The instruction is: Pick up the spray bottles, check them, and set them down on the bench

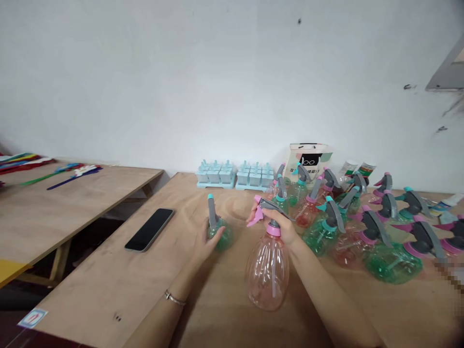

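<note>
My left hand [208, 243] is wrapped round the body of a green spray bottle [225, 237] with a grey head and a turquoise nozzle; the bottle is upright at the table. A pink spray bottle [266, 275] hangs from my right hand [284, 226], whose fingers grip its grey and pink spray head. That bottle is transparent, with a dip tube showing inside. To the right of my right hand stand several more spray bottles [393, 263], green and pink, crowded together with grey heads.
A black phone [150, 230] lies left of my left hand on the wooden table [108, 290]. Light-blue ice-pop molds [216, 175] and a paper bag [308, 162] stand along the wall. Across a gap, another table [72, 203] carries coloured strips [74, 175].
</note>
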The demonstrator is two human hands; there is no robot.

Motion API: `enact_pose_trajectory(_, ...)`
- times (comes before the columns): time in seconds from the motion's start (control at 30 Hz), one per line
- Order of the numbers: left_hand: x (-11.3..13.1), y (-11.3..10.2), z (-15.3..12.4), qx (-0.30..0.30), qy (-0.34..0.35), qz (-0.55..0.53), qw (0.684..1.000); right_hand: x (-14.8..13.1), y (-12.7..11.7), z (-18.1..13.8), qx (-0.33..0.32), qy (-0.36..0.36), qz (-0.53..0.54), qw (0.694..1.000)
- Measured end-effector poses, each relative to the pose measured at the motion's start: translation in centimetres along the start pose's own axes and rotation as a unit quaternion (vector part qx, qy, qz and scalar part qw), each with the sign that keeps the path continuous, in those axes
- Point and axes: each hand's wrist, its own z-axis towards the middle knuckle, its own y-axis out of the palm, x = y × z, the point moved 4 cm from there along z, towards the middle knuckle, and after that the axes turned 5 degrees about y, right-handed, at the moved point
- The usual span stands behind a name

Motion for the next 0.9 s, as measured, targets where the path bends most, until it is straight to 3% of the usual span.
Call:
enact_pose_trajectory(0.5,-0.1,0.0,0.0,-0.009,0.011,-0.004,1.000,0.3,0.0,0.0,0.014,-0.022,-0.023,0.999)
enact_pose_trajectory(0.6,-0.1,0.0,0.0,-0.003,0.008,-0.004,1.000,0.6,-0.2,0.0,0.041,0.003,-0.029,0.999)
enact_pose_trajectory(0.7,0.2,0.0,-0.1,-0.008,-0.001,-0.002,1.000,0.5,-0.6,0.2,0.082,-0.025,-0.039,0.996)
enact_pose_trajectory(0.9,1.1,0.0,0.0,-0.010,0.005,0.008,1.000,0.3,-0.6,0.3,0.051,-0.063,-0.080,0.994)
